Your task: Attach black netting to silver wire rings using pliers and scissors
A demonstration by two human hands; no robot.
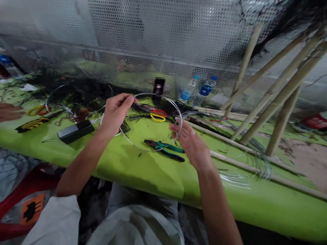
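The left hand (116, 110), near the centre of the frame, pinches a ring of clear wire (153, 94); the right hand (190, 141) has its fingers loosely curled around the ring's right side. Beneath the ring, on the green worktop (153, 177), lie green-handled pliers (166, 149), and just above them scissors (158, 115) with red and yellow handles. Left of these sit a dark box (76, 131) and yellow-and-black pliers (38, 123), with another person's hand (10, 112) at the left edge. Pale poles (255, 166) lie across the worktop on the right, and thicker sticks (277, 98) lean over them, crowding the upper right of the frame. Two capped bottles (187, 89) with blue labels stand upper right of centre, against perforated metal (158, 30); their fill level is too unclear to tell. Black strands (84, 85) spread across the upper left.
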